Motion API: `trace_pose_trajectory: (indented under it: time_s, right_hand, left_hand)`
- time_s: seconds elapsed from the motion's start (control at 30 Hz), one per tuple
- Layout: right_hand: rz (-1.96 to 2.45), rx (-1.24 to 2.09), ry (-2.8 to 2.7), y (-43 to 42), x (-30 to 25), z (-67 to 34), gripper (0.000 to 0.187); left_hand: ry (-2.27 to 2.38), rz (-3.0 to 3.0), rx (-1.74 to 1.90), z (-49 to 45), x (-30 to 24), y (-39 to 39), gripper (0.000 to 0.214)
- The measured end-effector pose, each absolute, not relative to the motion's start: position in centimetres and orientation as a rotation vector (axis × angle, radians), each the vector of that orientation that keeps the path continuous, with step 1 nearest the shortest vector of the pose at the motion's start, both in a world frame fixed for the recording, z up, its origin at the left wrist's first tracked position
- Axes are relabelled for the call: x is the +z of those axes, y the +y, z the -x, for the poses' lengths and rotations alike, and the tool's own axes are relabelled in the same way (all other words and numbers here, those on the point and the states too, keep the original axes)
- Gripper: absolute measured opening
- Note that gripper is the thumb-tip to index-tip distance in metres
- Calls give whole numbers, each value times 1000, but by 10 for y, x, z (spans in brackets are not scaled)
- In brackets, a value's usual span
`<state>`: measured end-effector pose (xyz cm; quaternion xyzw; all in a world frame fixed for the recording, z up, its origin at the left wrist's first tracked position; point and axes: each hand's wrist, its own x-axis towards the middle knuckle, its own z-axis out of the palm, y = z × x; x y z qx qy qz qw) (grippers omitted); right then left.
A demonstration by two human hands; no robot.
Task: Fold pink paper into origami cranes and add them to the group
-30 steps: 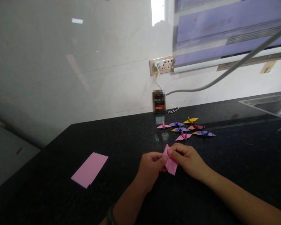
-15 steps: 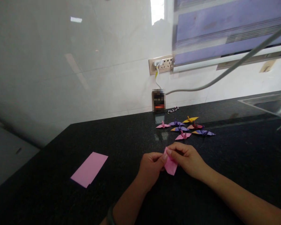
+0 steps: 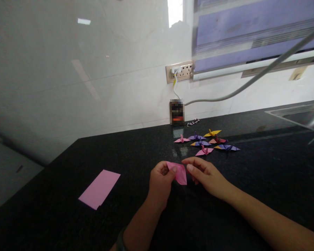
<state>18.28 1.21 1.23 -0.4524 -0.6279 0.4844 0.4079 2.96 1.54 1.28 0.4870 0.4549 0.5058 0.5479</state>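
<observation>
My left hand (image 3: 160, 181) pinches a small folded pink paper (image 3: 179, 173) by its left end, just above the black countertop (image 3: 68, 195). Close beside the paper's right side is my right hand (image 3: 205, 174), its fingers loosely curled and its fingertips at the paper's edge without gripping it. Behind my hands lies a cluster of several finished paper cranes (image 3: 206, 142) in pink, purple, yellow and red.
A flat pink sheet (image 3: 99, 189) lies on the counter to the left. Against the tiled wall stands a small dark object (image 3: 177, 112) under a power socket (image 3: 180, 71) with a cable. A sink edge (image 3: 295, 113) shows at the far right.
The pink paper has swung from upright between both hands to lying sideways in my left hand. My right hand has let go of it and drawn slightly right.
</observation>
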Motion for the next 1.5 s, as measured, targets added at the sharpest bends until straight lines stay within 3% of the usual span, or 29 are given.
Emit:
trace_pose_trajectory:
  time_s: [0.1,0.23,0.33,0.43,0.9,1.1,1.5]
  right_hand:
    - [1031,1264,-1607,11,11,-181,31]
    - [1016,1207,-1660,8,10,-179,43]
    - [1051,1147,-1644,10,9,-179,34]
    - [1025,1132,-1586,13,8,-179,21]
    - [1037,1116,-1622,16,9,-181,15]
    - [1040,1234,-1547,20,2,-182,20]
    - [1048,1310,-1484,18,-1,-179,22]
  left_hand:
    - [1107,-1062,1314,-27,12,18,17]
    - [1047,-941,1333,-28,10,19,29]
    - [1039,-964,1246,-31,11,16,40]
    - [1055,-1035,1138,-33,13,12,31]
    - [1064,-1179,1028,-38,16,9,28]
    - [1026,-1232,1017,-38,15,9,35]
    - [1122,-1327,981,-37,13,9,28]
